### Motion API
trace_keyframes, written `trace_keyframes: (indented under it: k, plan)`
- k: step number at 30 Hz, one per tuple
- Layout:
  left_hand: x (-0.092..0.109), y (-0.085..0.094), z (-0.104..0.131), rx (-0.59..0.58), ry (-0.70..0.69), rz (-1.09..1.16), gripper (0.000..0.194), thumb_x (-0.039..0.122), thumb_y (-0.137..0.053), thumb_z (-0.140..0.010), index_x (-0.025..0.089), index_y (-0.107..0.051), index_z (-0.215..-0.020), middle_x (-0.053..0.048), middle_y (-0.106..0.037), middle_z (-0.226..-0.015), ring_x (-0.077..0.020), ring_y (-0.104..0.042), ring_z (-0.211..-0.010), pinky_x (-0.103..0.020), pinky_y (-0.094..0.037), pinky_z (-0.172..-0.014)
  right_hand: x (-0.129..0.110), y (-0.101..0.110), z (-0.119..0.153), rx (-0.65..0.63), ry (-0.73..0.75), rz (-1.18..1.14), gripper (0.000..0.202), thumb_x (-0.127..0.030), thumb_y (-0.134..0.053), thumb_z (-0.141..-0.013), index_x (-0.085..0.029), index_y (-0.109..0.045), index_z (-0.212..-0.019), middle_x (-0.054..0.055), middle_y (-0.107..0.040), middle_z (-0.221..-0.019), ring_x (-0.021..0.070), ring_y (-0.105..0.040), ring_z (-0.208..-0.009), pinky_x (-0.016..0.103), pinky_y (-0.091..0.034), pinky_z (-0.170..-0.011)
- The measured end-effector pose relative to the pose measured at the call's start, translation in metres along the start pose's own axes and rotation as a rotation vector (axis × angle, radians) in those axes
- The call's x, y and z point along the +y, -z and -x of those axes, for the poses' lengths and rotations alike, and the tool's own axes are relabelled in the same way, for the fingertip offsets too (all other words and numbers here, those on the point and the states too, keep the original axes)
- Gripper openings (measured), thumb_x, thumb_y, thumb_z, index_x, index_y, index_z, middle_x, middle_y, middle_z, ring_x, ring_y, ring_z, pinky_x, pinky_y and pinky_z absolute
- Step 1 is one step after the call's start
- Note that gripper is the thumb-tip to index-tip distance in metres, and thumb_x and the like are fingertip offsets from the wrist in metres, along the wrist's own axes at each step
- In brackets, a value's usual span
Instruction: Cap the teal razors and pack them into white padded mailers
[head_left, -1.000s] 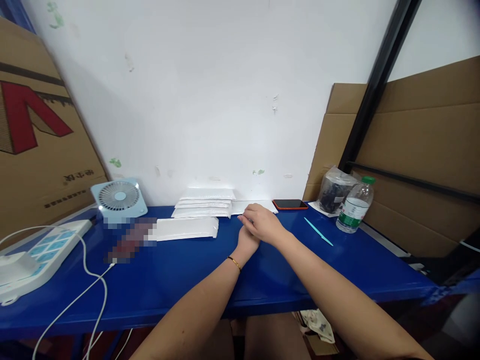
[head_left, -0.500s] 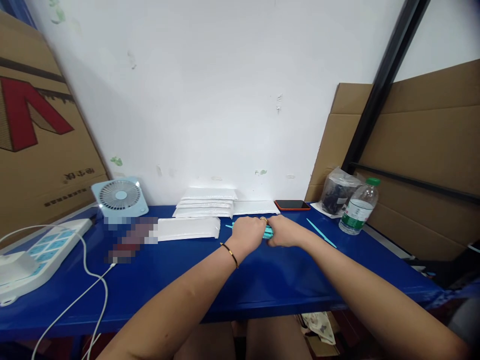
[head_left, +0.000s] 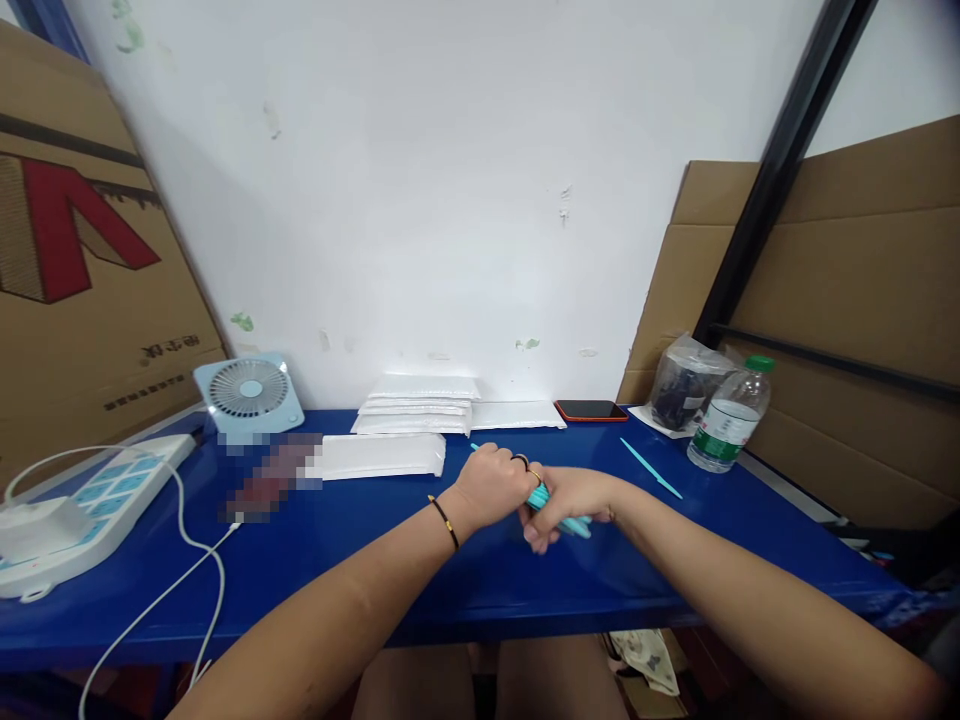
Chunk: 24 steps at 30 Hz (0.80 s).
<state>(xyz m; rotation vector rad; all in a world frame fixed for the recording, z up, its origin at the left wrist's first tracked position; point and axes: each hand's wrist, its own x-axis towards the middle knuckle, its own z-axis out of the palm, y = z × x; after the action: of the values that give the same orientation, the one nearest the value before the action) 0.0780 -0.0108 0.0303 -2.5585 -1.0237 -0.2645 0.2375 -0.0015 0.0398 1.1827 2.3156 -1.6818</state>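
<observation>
A bundle of thin turquoise sticks [head_left: 576,527] is held between my two hands, slanting down to the right above the blue table [head_left: 510,590]. My left hand [head_left: 493,486] is closed around its left part, and one tip shows above the knuckles. Wrapped about the right part is my right hand [head_left: 571,496], thumb and fingers curled, with the stick ends poking out below the palm. The fingers hide most of the bundle. A single turquoise stick [head_left: 651,468] lies on the table to the right of my right hand.
Behind my hands are a stack of white packets [head_left: 416,405] and another white packet [head_left: 382,456]. A phone [head_left: 591,411], a water bottle [head_left: 724,430] and a plastic-wrapped dark item [head_left: 679,395] stand right. At left are a fan [head_left: 251,393], a power strip [head_left: 112,500] and a white cable [head_left: 180,560].
The bundle has turned from roughly level to slanting, its right end now lower and nearer me. My right hand has rotated, showing its curled fingers. The view has shifted slightly.
</observation>
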Motion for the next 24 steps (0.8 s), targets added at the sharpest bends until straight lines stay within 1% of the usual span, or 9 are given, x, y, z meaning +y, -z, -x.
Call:
trace_keyframes:
  k: [2,4,6,8,10,12,15,18,24]
  plan:
    - [0.002,-0.001,0.003,0.013,-0.079,-0.020,0.032,0.018,-0.027,-0.090,0.017,-0.058,-0.084,-0.010,-0.062,-0.073,-0.0203,-0.057,-0.072,-0.033,-0.036,-0.065,0.006,-0.008,-0.006,-0.137,-0.012,-0.297,0.029,-0.036,-0.071,-0.058,-0.015,-0.055,-0.070,0.000,-0.063,-0.062,0.0122,-0.061,-0.056,0.026,-0.052,-0.057]
    - [0.001,0.001,0.006,-0.016,-0.114,-0.014,0.035,0.017,-0.024,-0.091,0.018,-0.058,-0.085,-0.009,-0.062,-0.073,-0.0194,-0.056,-0.072,-0.033,-0.036,-0.066,0.012,-0.016,-0.011,-0.053,-0.023,-0.339,0.030,-0.036,-0.071,-0.059,-0.015,-0.051,-0.065,-0.004,-0.056,-0.052,0.0085,-0.054,-0.042,0.021,-0.048,-0.043]
    - [-0.006,0.004,0.008,-0.032,-0.096,0.020,0.030,0.018,-0.027,-0.090,0.019,-0.058,-0.092,-0.009,-0.062,-0.080,-0.0196,-0.056,-0.078,-0.034,-0.036,-0.073,0.017,-0.019,-0.014,0.109,-0.002,-0.213,0.031,-0.039,-0.067,-0.064,-0.015,-0.049,-0.059,-0.005,-0.052,-0.045,0.0073,-0.048,-0.035,0.017,-0.039,-0.033]
    - [-0.020,0.006,0.015,0.000,0.023,0.049,0.029,0.017,-0.037,-0.086,0.023,-0.052,-0.111,-0.009,-0.060,-0.103,-0.0206,-0.053,-0.097,-0.035,-0.035,-0.085,0.021,-0.015,-0.012,0.221,0.020,-0.080,0.032,-0.040,-0.063,-0.068,-0.016,-0.047,-0.056,-0.003,-0.051,-0.044,0.0075,-0.046,-0.033,0.017,-0.035,-0.030]
    - [-0.044,0.004,0.031,0.027,0.241,0.030,0.058,0.015,-0.050,-0.075,0.027,-0.035,-0.130,-0.008,-0.044,-0.130,-0.0225,-0.039,-0.119,-0.037,-0.026,-0.099,0.026,-0.006,-0.005,0.281,0.029,-0.023,0.030,-0.039,-0.061,-0.070,-0.016,-0.047,-0.056,-0.004,-0.050,-0.043,0.0074,-0.046,-0.034,0.017,-0.036,-0.031]
    - [-0.073,-0.005,0.054,-0.082,0.442,-0.045,0.081,0.012,-0.061,-0.062,0.024,-0.028,-0.135,-0.011,-0.034,-0.139,-0.0300,-0.029,-0.127,-0.045,-0.019,-0.103,0.033,0.004,0.005,0.303,0.034,-0.007,0.029,-0.039,-0.060,-0.071,-0.017,-0.046,-0.058,-0.004,-0.050,-0.045,0.0074,-0.046,-0.036,0.018,-0.038,-0.034]
    - [-0.110,-0.022,0.089,-0.249,0.637,-0.176,0.059,0.004,-0.053,-0.064,0.018,-0.047,-0.121,-0.016,-0.045,-0.130,-0.0349,-0.035,-0.123,-0.053,-0.019,-0.099,0.041,0.016,0.016,0.309,0.035,0.019,0.032,-0.043,-0.059,-0.072,-0.017,-0.044,-0.060,-0.003,-0.050,-0.048,0.0080,-0.048,-0.039,0.019,-0.041,-0.039]
    - [-0.124,-0.025,0.101,-0.268,0.569,-0.132,0.032,0.003,-0.039,-0.075,0.016,-0.059,-0.097,-0.013,-0.065,-0.097,-0.0251,-0.058,-0.097,-0.042,-0.032,-0.092,0.040,0.020,0.023,0.332,0.032,0.054,0.032,-0.045,-0.058,-0.072,-0.018,-0.043,-0.064,-0.004,-0.050,-0.049,0.0083,-0.047,-0.039,0.019,-0.041,-0.040]
    - [-0.110,0.011,0.056,-0.090,0.541,-0.061,0.031,0.022,-0.032,-0.085,0.014,-0.052,-0.107,-0.013,-0.065,-0.087,-0.0268,-0.060,-0.084,-0.038,-0.039,-0.078,0.022,0.025,0.037,0.322,-0.004,0.176,0.032,-0.046,-0.058,-0.071,-0.018,-0.043,-0.067,-0.004,-0.049,-0.049,0.0089,-0.047,-0.041,0.019,-0.039,-0.040]
